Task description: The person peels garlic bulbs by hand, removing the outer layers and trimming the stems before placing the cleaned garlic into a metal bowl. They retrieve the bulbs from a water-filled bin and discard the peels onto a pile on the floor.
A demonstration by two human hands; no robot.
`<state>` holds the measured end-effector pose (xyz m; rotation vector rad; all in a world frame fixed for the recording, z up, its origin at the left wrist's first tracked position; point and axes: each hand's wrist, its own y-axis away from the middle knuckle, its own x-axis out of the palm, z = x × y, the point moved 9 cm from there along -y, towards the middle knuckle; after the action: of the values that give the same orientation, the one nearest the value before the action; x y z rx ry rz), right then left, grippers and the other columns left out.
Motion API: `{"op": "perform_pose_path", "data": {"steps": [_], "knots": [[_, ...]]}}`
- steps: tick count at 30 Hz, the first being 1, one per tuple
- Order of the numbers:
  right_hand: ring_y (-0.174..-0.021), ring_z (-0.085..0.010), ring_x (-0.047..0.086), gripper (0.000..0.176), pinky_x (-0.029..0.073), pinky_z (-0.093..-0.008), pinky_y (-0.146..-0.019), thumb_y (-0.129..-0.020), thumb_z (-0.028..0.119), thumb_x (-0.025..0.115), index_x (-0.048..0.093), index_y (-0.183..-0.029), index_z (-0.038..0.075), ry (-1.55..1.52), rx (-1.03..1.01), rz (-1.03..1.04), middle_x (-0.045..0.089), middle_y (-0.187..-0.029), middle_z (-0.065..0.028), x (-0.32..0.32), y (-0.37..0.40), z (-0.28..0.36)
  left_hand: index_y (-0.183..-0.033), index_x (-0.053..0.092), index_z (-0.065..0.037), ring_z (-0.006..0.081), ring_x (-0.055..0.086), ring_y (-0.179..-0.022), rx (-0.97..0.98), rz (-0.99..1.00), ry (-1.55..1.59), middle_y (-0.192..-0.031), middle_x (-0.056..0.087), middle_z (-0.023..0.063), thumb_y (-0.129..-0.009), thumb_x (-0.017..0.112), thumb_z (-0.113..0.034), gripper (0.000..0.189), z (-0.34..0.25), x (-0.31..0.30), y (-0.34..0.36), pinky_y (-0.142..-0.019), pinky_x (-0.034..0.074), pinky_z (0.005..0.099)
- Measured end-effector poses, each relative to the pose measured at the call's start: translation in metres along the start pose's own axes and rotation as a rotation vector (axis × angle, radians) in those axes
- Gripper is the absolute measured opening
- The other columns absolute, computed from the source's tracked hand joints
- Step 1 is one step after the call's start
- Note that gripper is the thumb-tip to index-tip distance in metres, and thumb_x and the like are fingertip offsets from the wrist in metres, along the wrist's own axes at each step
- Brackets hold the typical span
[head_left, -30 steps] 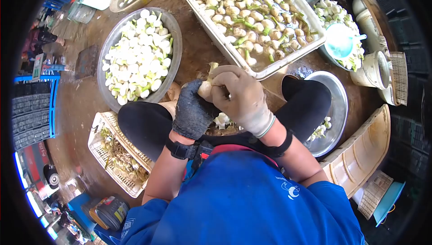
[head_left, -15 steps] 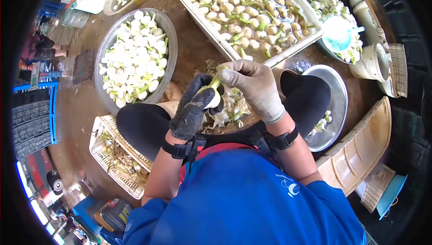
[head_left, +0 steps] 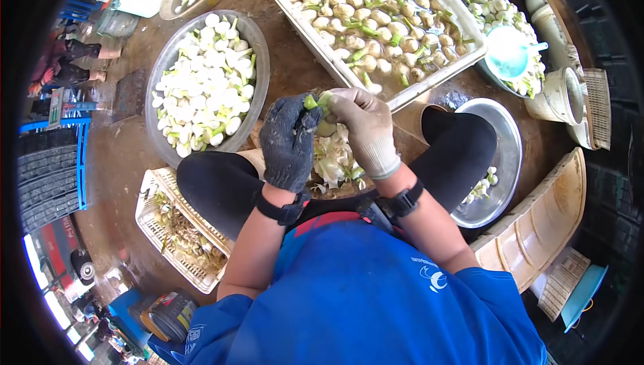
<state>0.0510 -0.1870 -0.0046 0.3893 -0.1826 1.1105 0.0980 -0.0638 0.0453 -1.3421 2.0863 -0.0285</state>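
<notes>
My left hand point(head_left: 290, 142), in a dark, dirt-caked glove, is closed around an onion, its fingers hiding most of the bulb. A green stalk end point(head_left: 310, 102) sticks up beside its fingertips. My right hand point(head_left: 365, 127), in a pale knit glove, pinches a piece of green onion skin point(head_left: 325, 100) right next to that stalk. Both hands nearly touch in front of me. Below them, between my legs, lies a heap of pale onion peelings point(head_left: 334, 162).
An oval tub of peeled onions point(head_left: 204, 86) stands at left, a large white tray of onions in water point(head_left: 318, 46) ahead. At right sits a metal basin point(head_left: 506, 140) with a few onions. A crate of peelings point(head_left: 151, 221) is by my left knee; a blue-green colander point(head_left: 506, 56) tops another pile.
My left hand has turned and risen, so the white bulb is now mostly hidden. My right hand has shifted slightly left and down, and green skin now shows apart from the stalk.
</notes>
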Motion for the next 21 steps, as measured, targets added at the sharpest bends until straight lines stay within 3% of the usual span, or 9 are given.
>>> {"op": "perform_pose_path", "data": {"steps": [4,6,8,10,12,14,15,18,21], "knots": [[-0.068,-0.0066,0.056,0.019,0.045,-0.0206,-0.066,-0.090,0.015,0.062,0.069,-0.097,-0.002,-0.206,-0.022,-0.235,0.066,-0.082,-0.0023,-0.023,-0.003,-0.009,-0.103,0.064,-0.002,0.0160,0.062,-0.084,-0.441,-0.159,0.361,-0.095,0.064,0.0048,-0.095,0.059,-0.017,0.018,0.066,0.008,0.009,-0.073,0.050,0.0297],[-0.075,-0.0091,0.060,0.019,0.048,-0.0236,-0.074,-0.092,0.013,0.060,0.067,-0.099,-0.003,0.086,-0.247,-0.200,0.068,-0.090,-0.0061,-0.029,0.013,0.027,-0.103,0.064,-0.002,0.0109,0.060,-0.084,-0.697,-0.329,0.794,-0.094,0.062,0.0009,-0.095,0.062,-0.021,0.020,0.096,0.005,0.018,-0.072,0.051,0.0255],[-0.086,-0.0137,0.065,0.020,0.051,-0.0283,-0.082,-0.093,0.013,0.058,0.066,-0.099,-0.004,-0.445,-0.138,-0.172,0.068,-0.098,-0.0101,-0.039,0.031,0.053,-0.102,0.065,-0.002,0.0111,0.061,-0.075,-0.432,-0.323,0.146,-0.087,0.062,0.0021,-0.094,0.063,-0.018,0.018,0.121,-0.037,0.011,-0.068,0.054,0.0263],[-0.094,-0.0215,0.066,0.023,0.051,-0.0328,-0.089,-0.090,0.015,0.065,0.064,-0.107,-0.001,-0.017,-0.144,-0.078,0.069,-0.102,-0.0126,-0.062,0.038,0.050,-0.098,0.065,-0.002,0.0103,0.060,-0.068,-0.766,-0.525,0.834,-0.082,0.063,0.0021,-0.092,0.065,-0.013,0.012,0.158,-0.039,0.024,-0.061,0.052,0.0245],[-0.098,-0.0222,0.065,0.043,0.051,-0.0323,-0.089,-0.085,0.020,0.074,0.060,-0.120,0.000,0.631,-0.140,0.295,0.067,-0.107,-0.0125,-0.030,0.034,0.014,-0.094,0.066,-0.001,0.0091,0.059,-0.064,-0.800,-0.340,0.604,-0.076,0.063,0.0023,-0.089,0.067,-0.008,0.009,0.141,-0.036,0.025,-0.057,0.050,0.0234],[-0.103,-0.0206,0.063,0.066,0.050,-0.0304,-0.089,-0.079,0.031,0.081,0.053,-0.129,-0.002,0.622,-0.073,0.247,0.065,-0.114,-0.0110,-0.031,0.026,-0.037,-0.090,0.066,-0.001,0.0093,0.056,-0.059,-0.675,-0.044,0.585,-0.073,0.064,0.0021,-0.086,0.070,-0.008,0.009,0.081,-0.007,0.007,-0.057,0.047,0.0238],[-0.106,-0.0202,0.061,0.079,0.048,-0.0303,-0.091,-0.078,0.043,0.079,0.046,-0.135,-0.002,0.171,0.156,0.320,0.061,-0.120,-0.0107,-0.012,0.026,-0.033,-0.090,0.066,0.000,0.0091,0.058,-0.062,-0.611,0.070,0.569,-0.072,0.064,0.0021,-0.083,0.069,-0.001,0.008,0.060,0.000,0.003,-0.056,0.047,0.0240],[-0.110,-0.0168,0.058,0.073,0.048,-0.0316,-0.094,-0.089,0.043,0.067,0.041,-0.140,-0.002,-0.330,0.271,0.311,0.058,-0.124,-0.0121,-0.001,0.023,-0.035,-0.091,0.065,0.002,0.0089,0.062,-0.065,-0.579,0.242,0.447,-0.073,0.065,0.0039,-0.076,0.065,0.009,0.017,0.035,0.008,0.008,-0.059,0.049,0.0252],[-0.110,-0.0165,0.058,0.067,0.048,-0.0313,-0.096,-0.091,0.037,0.066,0.042,-0.140,-0.001,-0.523,0.323,0.459,0.059,-0.123,-0.0113,0.008,0.029,-0.027,-0.093,0.064,0.002,0.0082,0.062,-0.067,-0.613,0.294,0.522,-0.075,0.065,0.0049,-0.074,0.067,0.010,0.020,0.034,0.012,0.010,-0.060,0.050,0.0255]]}}
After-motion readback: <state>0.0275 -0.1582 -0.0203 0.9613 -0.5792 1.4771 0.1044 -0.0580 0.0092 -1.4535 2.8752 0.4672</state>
